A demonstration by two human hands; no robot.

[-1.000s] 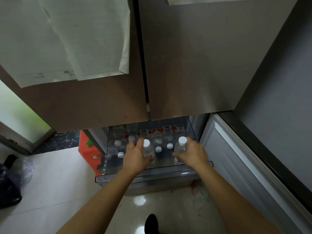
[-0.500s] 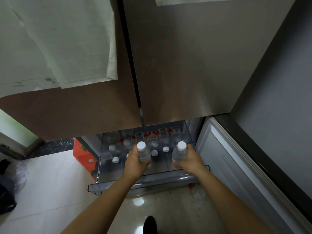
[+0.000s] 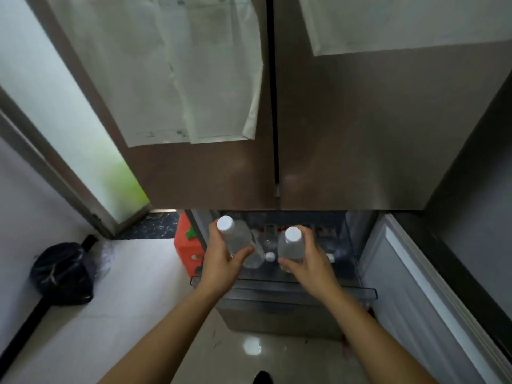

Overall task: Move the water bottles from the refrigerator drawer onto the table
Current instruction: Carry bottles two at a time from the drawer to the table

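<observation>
My left hand (image 3: 221, 261) is shut on a clear water bottle (image 3: 239, 241) with a white cap, held tilted above the left side of the open refrigerator drawer (image 3: 282, 285). My right hand (image 3: 307, 259) grips a second white-capped water bottle (image 3: 291, 246) above the drawer's middle. Both bottles are lifted out of the drawer. Several more bottles (image 3: 270, 254) remain down in the drawer, partly hidden by my hands. No table is in view.
The closed brown refrigerator doors (image 3: 346, 134) with taped papers hang above the drawer. An orange crate (image 3: 187, 248) stands left of the drawer. A black bag (image 3: 62, 273) lies on the tiled floor at left. A grey wall and open panel (image 3: 415, 300) are on the right.
Both hands have lifted their bottles up out of the drawer and toward me. The view has swung to the left, showing more floor and the black bag.
</observation>
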